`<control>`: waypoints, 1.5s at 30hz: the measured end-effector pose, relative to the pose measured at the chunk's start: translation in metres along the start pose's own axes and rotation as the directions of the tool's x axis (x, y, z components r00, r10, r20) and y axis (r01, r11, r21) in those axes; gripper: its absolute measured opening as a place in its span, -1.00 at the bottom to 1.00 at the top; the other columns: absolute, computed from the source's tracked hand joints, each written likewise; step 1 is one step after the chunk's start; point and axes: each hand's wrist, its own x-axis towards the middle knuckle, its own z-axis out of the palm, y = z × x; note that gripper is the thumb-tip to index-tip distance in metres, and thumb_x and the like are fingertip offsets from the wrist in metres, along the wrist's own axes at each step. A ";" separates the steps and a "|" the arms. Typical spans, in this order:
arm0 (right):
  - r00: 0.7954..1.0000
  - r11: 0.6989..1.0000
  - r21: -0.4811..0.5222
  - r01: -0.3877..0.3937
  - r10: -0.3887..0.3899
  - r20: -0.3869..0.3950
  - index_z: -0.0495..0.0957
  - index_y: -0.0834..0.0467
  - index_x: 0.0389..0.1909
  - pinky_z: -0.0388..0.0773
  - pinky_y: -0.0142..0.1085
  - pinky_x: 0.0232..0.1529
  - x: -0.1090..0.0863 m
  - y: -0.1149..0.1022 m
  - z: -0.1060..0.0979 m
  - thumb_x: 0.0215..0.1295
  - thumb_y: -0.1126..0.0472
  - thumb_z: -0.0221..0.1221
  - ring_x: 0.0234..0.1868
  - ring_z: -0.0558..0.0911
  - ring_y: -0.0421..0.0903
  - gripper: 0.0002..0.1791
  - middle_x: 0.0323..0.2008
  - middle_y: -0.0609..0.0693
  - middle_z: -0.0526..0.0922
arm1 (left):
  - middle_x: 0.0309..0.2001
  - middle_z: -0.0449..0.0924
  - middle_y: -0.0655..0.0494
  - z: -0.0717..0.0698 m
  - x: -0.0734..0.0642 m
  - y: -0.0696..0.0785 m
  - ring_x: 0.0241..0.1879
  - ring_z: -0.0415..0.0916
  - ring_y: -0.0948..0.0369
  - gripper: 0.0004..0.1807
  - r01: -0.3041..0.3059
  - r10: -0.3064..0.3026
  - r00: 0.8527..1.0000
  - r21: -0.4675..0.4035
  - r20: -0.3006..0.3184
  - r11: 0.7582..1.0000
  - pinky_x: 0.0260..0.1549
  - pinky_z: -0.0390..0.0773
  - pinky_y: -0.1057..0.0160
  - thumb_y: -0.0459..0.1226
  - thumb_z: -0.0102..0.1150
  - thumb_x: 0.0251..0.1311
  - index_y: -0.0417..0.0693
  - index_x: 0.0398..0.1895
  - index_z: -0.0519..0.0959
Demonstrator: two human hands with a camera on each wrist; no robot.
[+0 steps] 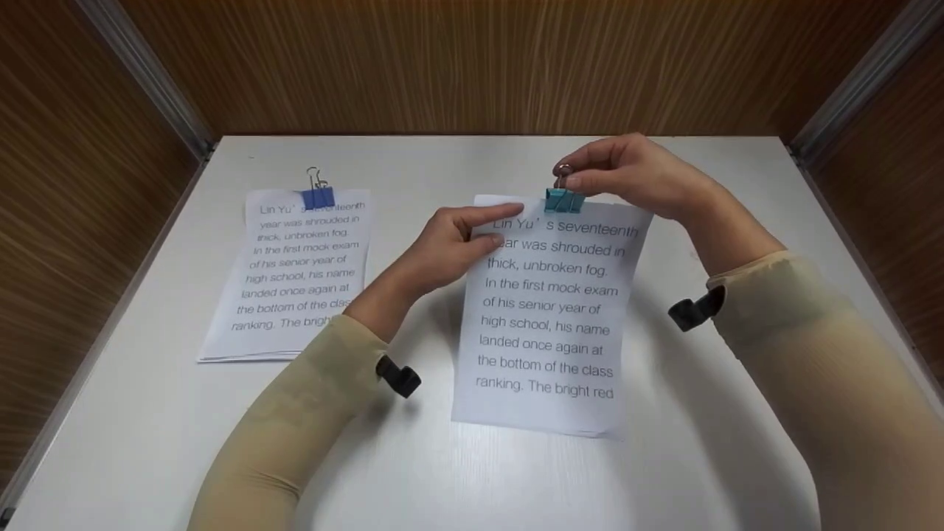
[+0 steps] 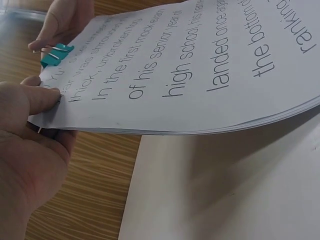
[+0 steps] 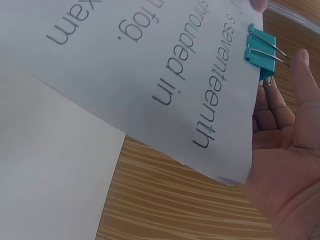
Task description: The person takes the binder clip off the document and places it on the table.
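Note:
My left hand (image 1: 450,247) pinches a stack of printed sheets (image 1: 546,317) near its upper left corner, thumb on the front and fingers behind in the left wrist view. The stack is raised and tilted above the table, its pages bending slightly. A teal binder clip (image 1: 564,201) sits on the middle of the top edge. With thumb and fingers my right hand (image 1: 649,177) holds the clip by its wire handles. In the right wrist view the thumb touches the front handle (image 3: 270,50), while the other fingers lie behind the paper.
To the left on the white table (image 1: 169,295) lies a second stack of the same printed sheets (image 1: 295,265), with a blue binder clip (image 1: 318,198) on its top edge. My left forearm overlaps its lower right corner. Wood-grain panels (image 1: 472,66) enclose the table at the back and sides.

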 end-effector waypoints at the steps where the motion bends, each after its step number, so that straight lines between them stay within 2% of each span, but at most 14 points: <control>1: 1.000 1.000 0.000 0.002 -0.002 -0.002 0.71 0.12 0.21 0.34 -0.03 0.40 0.000 0.000 0.001 0.44 -0.02 0.38 0.13 0.70 -0.06 -0.56 0.04 -0.02 0.79 | 0.17 0.74 0.09 0.000 0.000 0.000 -0.05 0.80 0.03 -0.49 0.002 -0.002 1.000 0.000 -0.001 1.000 -0.09 0.74 0.18 -0.48 0.13 0.50 0.09 0.41 0.62; 6: 0.998 0.999 0.008 0.042 -0.042 -0.042 0.71 0.14 0.20 0.38 -0.06 0.35 -0.001 -0.001 0.002 0.47 -0.02 0.36 0.09 0.70 -0.03 -0.57 0.01 0.02 0.79 | 0.17 0.74 0.09 -0.001 0.001 -0.002 -0.06 0.80 0.03 -0.50 0.021 -0.021 1.000 0.000 -0.011 1.000 -0.08 0.73 0.19 -0.46 0.14 0.51 0.11 0.41 0.62; 11: 0.985 0.995 0.012 0.094 -0.091 -0.149 0.71 0.15 0.20 0.45 -0.13 0.30 -0.005 0.002 -0.005 0.51 0.03 0.33 0.07 0.68 -0.04 -0.61 0.00 0.04 0.76 | 0.16 0.75 0.10 -0.001 0.000 -0.005 -0.06 0.80 0.04 -0.49 0.048 -0.048 0.999 -0.006 -0.025 0.999 -0.12 0.74 0.22 -0.46 0.15 0.50 0.14 0.40 0.62; 15: 0.967 0.995 0.009 0.103 -0.098 -0.236 0.71 0.13 0.22 0.41 -0.11 0.34 -0.014 0.008 -0.019 0.52 0.06 0.31 0.07 0.64 -0.04 -0.63 0.00 0.00 0.76 | 0.12 0.76 0.08 -0.002 0.000 -0.007 -0.07 0.80 0.04 -0.48 0.055 -0.055 0.998 -0.015 -0.039 0.998 -0.15 0.74 0.24 -0.48 0.15 0.49 0.14 0.40 0.63; 17: 0.958 0.994 0.022 0.104 -0.094 -0.270 0.69 0.12 0.24 0.44 -0.20 0.32 -0.019 0.014 -0.028 0.52 0.08 0.31 0.05 0.65 -0.04 -0.63 0.00 0.00 0.76 | 0.12 0.76 0.08 -0.003 0.000 -0.008 -0.07 0.80 0.04 -0.48 0.051 -0.052 0.998 -0.014 -0.043 0.999 -0.16 0.74 0.24 -0.48 0.15 0.48 0.13 0.40 0.63; 22: 0.945 0.991 0.093 0.101 -0.066 -0.322 0.60 0.17 0.23 0.56 -0.46 0.13 -0.034 0.034 -0.050 0.50 0.18 0.31 0.01 0.71 -0.08 -0.64 -0.01 0.00 0.78 | 0.12 0.76 0.08 -0.004 0.000 -0.009 -0.08 0.81 0.04 -0.48 0.044 -0.044 0.998 -0.010 -0.047 0.999 -0.16 0.74 0.25 -0.49 0.15 0.48 0.10 0.40 0.62; 26: 0.942 0.988 0.126 0.088 -0.042 -0.333 0.58 0.25 0.17 0.59 -0.49 0.08 -0.047 0.056 -0.067 0.49 0.23 0.31 -0.01 0.73 -0.13 -0.67 -0.04 -0.03 0.80 | 0.11 0.77 0.07 -0.004 0.000 -0.010 -0.06 0.80 0.04 -0.48 0.049 -0.050 0.998 -0.031 -0.045 0.998 -0.14 0.74 0.23 -0.49 0.14 0.48 0.10 0.40 0.63; 32: 0.947 0.996 0.091 -0.013 0.042 -0.320 0.60 0.28 0.21 0.59 -0.54 0.04 -0.068 0.096 -0.088 0.52 0.16 0.30 0.00 0.72 -0.18 -0.62 0.00 -0.08 0.80 | 0.12 0.77 0.07 -0.005 0.000 -0.012 -0.06 0.80 0.04 -0.48 0.047 -0.049 0.998 -0.034 -0.048 0.998 -0.14 0.73 0.24 -0.50 0.15 0.47 0.09 0.40 0.63; 36: 0.935 0.989 0.091 -0.115 0.139 -0.326 0.65 0.25 0.17 0.57 -0.57 0.01 -0.081 0.124 -0.094 0.50 0.08 0.33 0.01 0.70 -0.22 -0.61 0.01 -0.15 0.80 | 0.13 0.76 0.08 -0.006 0.000 -0.014 -0.07 0.80 0.04 -0.48 0.044 -0.046 0.998 -0.024 -0.048 0.999 -0.16 0.73 0.25 -0.49 0.15 0.48 0.10 0.40 0.62; 40: 0.916 0.976 0.077 -0.205 0.219 -0.336 0.68 0.24 0.11 0.56 -0.59 0.01 -0.090 0.147 -0.093 0.50 -0.01 0.31 0.02 0.67 -0.27 -0.59 0.00 -0.24 0.80 | 0.13 0.76 0.08 -0.006 0.000 -0.015 -0.09 0.80 0.05 -0.48 0.046 -0.046 0.998 -0.016 -0.051 0.999 -0.15 0.73 0.25 -0.48 0.15 0.48 0.11 0.40 0.62; 45: 0.911 0.964 0.024 -0.266 0.260 -0.320 0.69 0.20 0.11 0.55 -0.57 0.04 -0.097 0.168 -0.085 0.52 -0.09 0.28 0.06 0.61 -0.26 -0.56 0.02 -0.26 0.78 | 0.14 0.75 0.11 -0.006 0.000 -0.015 -0.10 0.80 0.05 -0.49 0.053 -0.054 0.997 -0.013 -0.059 0.998 -0.16 0.73 0.24 -0.46 0.16 0.48 0.13 0.39 0.63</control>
